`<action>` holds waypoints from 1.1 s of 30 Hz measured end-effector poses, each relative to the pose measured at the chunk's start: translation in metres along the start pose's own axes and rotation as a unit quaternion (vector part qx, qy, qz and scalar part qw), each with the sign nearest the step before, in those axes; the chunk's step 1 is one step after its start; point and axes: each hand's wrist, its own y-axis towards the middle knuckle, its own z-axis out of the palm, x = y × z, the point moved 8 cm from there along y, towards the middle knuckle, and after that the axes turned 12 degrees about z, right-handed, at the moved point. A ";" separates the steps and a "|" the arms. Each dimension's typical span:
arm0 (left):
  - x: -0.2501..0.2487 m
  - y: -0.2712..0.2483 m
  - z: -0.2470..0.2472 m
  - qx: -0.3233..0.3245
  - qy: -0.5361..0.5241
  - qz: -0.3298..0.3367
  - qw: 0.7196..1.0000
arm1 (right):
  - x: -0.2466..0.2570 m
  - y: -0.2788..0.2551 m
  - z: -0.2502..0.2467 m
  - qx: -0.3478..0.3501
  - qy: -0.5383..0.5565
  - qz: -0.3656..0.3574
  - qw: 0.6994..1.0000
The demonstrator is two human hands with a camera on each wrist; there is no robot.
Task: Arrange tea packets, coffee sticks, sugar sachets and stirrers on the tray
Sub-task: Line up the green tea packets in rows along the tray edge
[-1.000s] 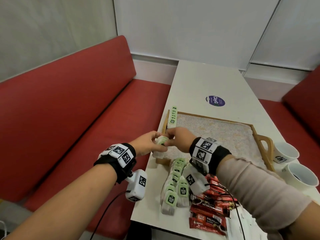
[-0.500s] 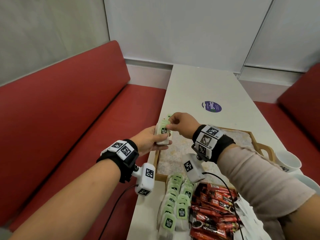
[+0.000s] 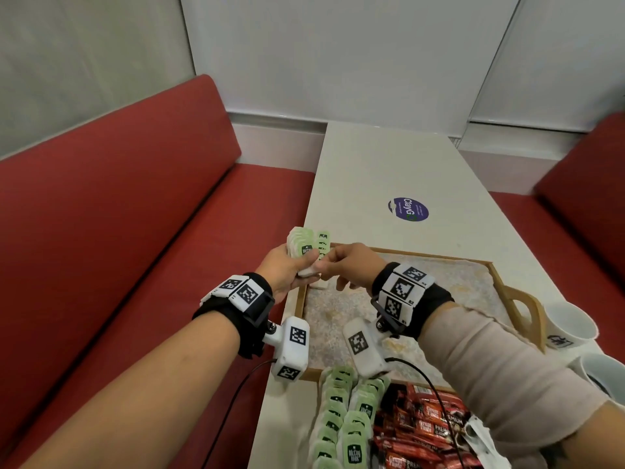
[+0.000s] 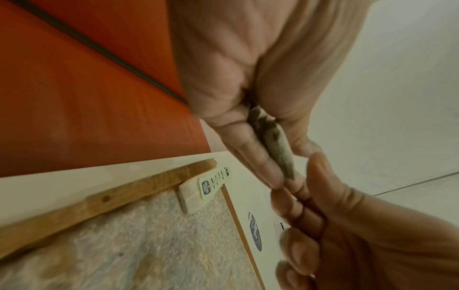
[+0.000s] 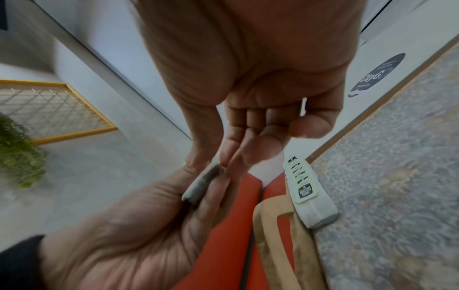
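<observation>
A long white table (image 3: 389, 170) is running between two red benches (image 3: 118, 214), with pale wall panels behind. Near its front end a wooden tray (image 3: 439, 257) with a speckled floor is lying, and a purple round sticker (image 3: 408, 209) is sitting on the tabletop beyond it.

The person's left hand (image 3: 285, 269) is curling around a small stack of tea packets (image 3: 301, 247) with green tags, holding it above the tray's far left corner. The right hand (image 3: 348, 264) is meeting it there, thumb and fingertips pinching the lower edge of that stack; the other fingers are folding loosely under.

A short row of tea packets (image 5: 306, 191) is already lying inside the tray against its left rim, at the far corner. More green-tagged tea packets (image 3: 345, 418) are lying in two lines on the table just in front of the tray, and a heap of red coffee sticks (image 3: 422, 431) is touching them on the right. Two white paper cups (image 3: 570, 328) are standing beside the tray's right handle.
</observation>
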 end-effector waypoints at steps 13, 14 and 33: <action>0.000 0.016 0.008 0.044 -0.028 -0.005 0.999 | -0.011 0.023 -0.009 -0.043 0.068 0.039 0.996; 0.000 0.017 0.007 0.043 -0.035 -0.006 0.998 | -0.012 0.024 -0.010 -0.049 0.077 0.040 0.995; 0.005 0.026 -0.026 -0.064 0.015 0.032 0.997 | -0.040 0.042 -0.011 -0.085 0.124 0.101 0.983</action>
